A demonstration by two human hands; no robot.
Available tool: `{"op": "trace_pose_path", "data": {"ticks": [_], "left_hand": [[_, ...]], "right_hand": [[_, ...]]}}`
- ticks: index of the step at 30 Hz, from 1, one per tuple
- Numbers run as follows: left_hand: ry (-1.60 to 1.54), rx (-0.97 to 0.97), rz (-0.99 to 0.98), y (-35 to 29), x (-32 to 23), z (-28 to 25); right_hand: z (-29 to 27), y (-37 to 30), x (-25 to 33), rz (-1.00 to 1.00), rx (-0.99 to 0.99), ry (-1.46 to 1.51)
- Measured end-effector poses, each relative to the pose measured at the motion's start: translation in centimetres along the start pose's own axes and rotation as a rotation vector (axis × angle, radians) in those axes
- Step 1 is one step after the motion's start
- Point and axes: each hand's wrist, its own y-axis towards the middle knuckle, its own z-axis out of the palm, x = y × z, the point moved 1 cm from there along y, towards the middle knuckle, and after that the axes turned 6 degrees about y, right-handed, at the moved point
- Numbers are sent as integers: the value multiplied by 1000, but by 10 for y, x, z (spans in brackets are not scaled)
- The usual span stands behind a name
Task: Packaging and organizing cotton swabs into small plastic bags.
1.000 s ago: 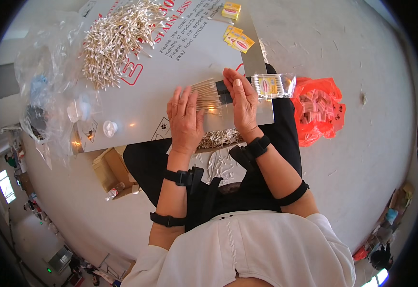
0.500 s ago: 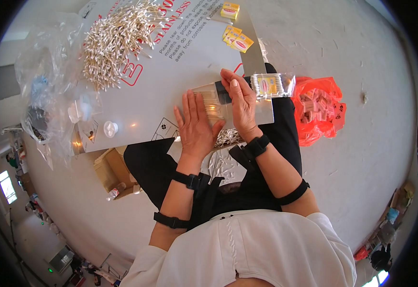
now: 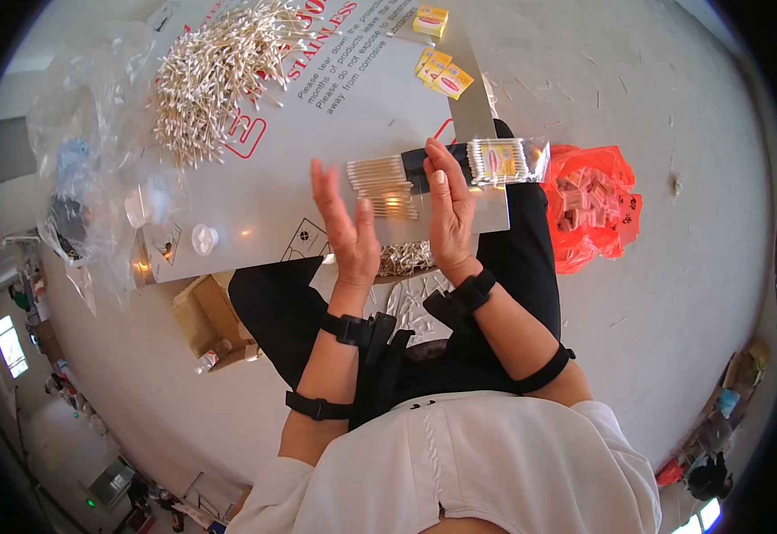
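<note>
On the table (image 3: 268, 200), cotton swabs (image 3: 380, 178) lie in a row between my spread left grip (image 3: 349, 238) and my right grip (image 3: 450, 212), fingers extended over the black strip (image 3: 413, 165).

a bottle (image 3: 214, 356) lies against an open cardboard box (image 3: 210, 311).

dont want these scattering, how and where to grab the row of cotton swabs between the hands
Likely by the near and far edges of the row of swabs, squeezed by the left hand from the left: they lie side by side, running left-right, so pressure across them should bunch them. The right end sits by the black strip and right hand, leaving less room.
</note>
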Motion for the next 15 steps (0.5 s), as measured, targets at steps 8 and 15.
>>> {"op": "trace_pose_path", "data": {"ticks": [8,15], "left_hand": [[744,442,225,-18,-16,4],[722,488,197,-8,-8,12]], "right_hand": [[-5,5,1,101,16,108],[-7,4,0,77,22,82]]}}
